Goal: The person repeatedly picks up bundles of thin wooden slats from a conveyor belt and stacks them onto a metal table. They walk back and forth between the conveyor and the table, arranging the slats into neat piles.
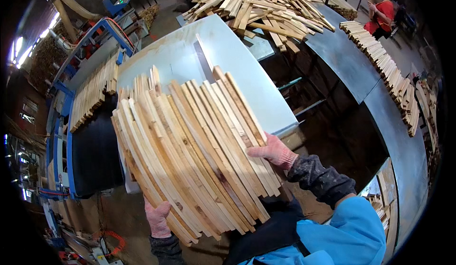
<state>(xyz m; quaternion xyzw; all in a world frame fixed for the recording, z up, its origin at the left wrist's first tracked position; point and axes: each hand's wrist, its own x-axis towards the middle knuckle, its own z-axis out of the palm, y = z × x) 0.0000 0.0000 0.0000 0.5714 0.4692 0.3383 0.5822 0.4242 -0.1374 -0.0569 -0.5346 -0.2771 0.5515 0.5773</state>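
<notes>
A wide row of wooden strips, laid side by side, spans the space between my two gloved hands. My left hand, in a pink glove, is closed on the row's left edge near its lower end. On the right edge, my right hand presses with the thumb on top and its fingers hidden beneath. The strips' far ends lie over a pale metal tabletop, while their near ends reach out toward my body. Several shorter strip ends stick out behind the row's far left.
A loose heap of strips covers the far table. Left stands a blue-framed machine with a dark belt and a strip row. Another row lines the right-hand bench; a person in red stands behind it.
</notes>
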